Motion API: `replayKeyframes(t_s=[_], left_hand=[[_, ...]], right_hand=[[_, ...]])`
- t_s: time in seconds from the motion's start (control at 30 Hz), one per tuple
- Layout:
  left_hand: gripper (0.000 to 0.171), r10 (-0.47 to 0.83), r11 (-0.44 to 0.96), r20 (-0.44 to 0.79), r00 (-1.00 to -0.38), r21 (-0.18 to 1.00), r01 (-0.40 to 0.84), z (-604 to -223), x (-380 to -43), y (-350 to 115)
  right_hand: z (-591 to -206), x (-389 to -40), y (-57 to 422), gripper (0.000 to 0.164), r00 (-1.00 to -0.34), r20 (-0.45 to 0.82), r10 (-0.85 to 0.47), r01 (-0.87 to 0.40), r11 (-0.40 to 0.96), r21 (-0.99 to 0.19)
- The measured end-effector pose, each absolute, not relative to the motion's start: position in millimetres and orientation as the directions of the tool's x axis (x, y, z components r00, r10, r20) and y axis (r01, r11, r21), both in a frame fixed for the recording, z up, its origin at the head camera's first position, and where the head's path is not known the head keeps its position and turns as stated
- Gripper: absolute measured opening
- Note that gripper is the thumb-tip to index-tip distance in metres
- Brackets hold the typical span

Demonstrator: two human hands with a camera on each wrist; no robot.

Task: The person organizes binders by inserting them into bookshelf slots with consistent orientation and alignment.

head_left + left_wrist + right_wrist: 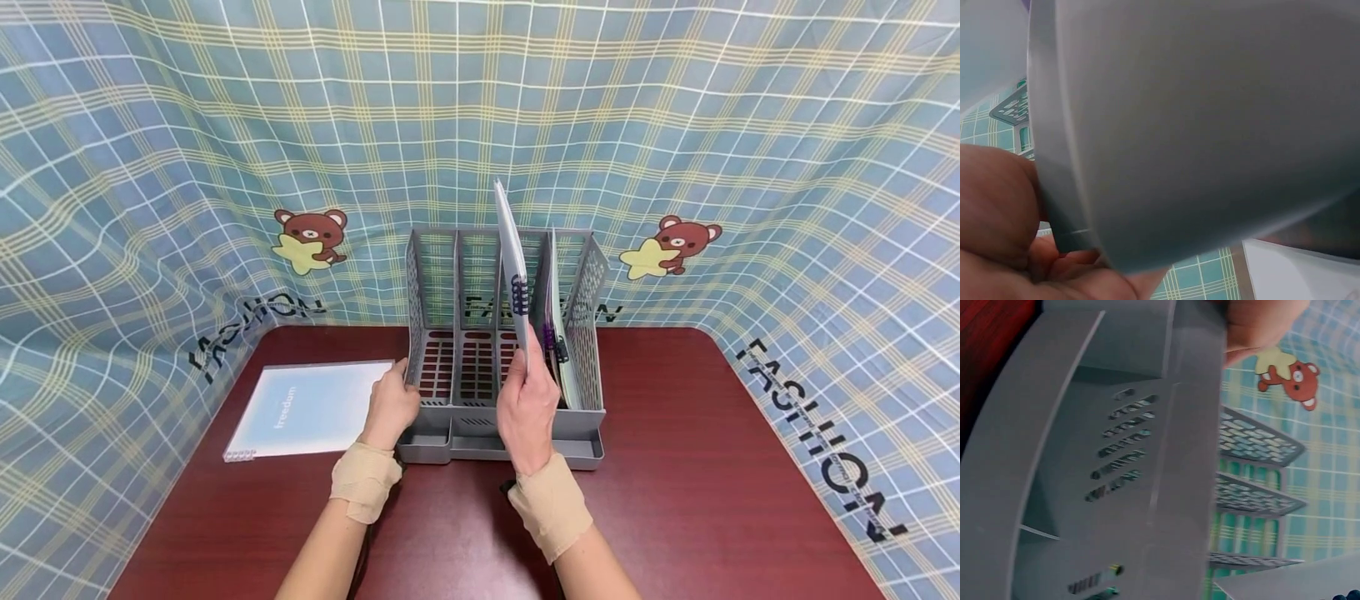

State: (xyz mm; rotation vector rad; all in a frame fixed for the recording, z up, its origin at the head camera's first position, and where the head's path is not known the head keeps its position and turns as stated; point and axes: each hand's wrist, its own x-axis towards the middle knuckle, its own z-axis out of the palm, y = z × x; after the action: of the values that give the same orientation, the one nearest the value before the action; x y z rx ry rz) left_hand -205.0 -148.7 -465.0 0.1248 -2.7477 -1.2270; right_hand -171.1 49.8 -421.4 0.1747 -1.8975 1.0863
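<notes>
A grey file organizer [480,450] with upright dividers stands on the table. My right hand [527,408] grips a white spiral notebook [510,242] with dark coils, held upright at the third slot from the left. Whether its lower edge touches the slot floor is hidden by the hand. At the organizer's left front corner, my left hand [390,408] holds the side wall; in the left wrist view its thumb and fingers [997,206] pinch the grey edge. Bound notebooks [558,333] with purple and black coils stand at the right end.
To the left of the organizer, a pale blue spiral notebook [307,408] marked "freedom" lies flat on the dark red table [690,467]. A plaid cloth [465,100] with bear prints hangs behind and at both sides. Shallow trays run along the organizer's front.
</notes>
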Motion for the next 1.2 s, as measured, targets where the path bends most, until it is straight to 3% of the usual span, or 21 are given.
replayKeyframes(t_s=[0.5, 0.93, 1.2], left_hand=[[0.059, -0.114, 0.663, 0.092, -0.989, 0.749, -0.007, -465, -203, -151], [0.058, -0.105, 0.665, 0.076, -0.992, 0.747, -0.013, -465, -205, -151], [0.058, -0.115, 0.677, 0.093, -0.989, 0.736, -0.01, -467, -206, -151]], right_hand=[[-452, -203, 51, 0.046, -0.688, 0.66, 0.302, -0.399, 0.602, -0.692], [-465, -214, 52, 0.047, -0.726, 0.619, 0.3, -0.363, 0.597, -0.716], [-466, -215, 53, 0.048, -0.79, 0.569, 0.227, -0.338, 0.614, -0.714]])
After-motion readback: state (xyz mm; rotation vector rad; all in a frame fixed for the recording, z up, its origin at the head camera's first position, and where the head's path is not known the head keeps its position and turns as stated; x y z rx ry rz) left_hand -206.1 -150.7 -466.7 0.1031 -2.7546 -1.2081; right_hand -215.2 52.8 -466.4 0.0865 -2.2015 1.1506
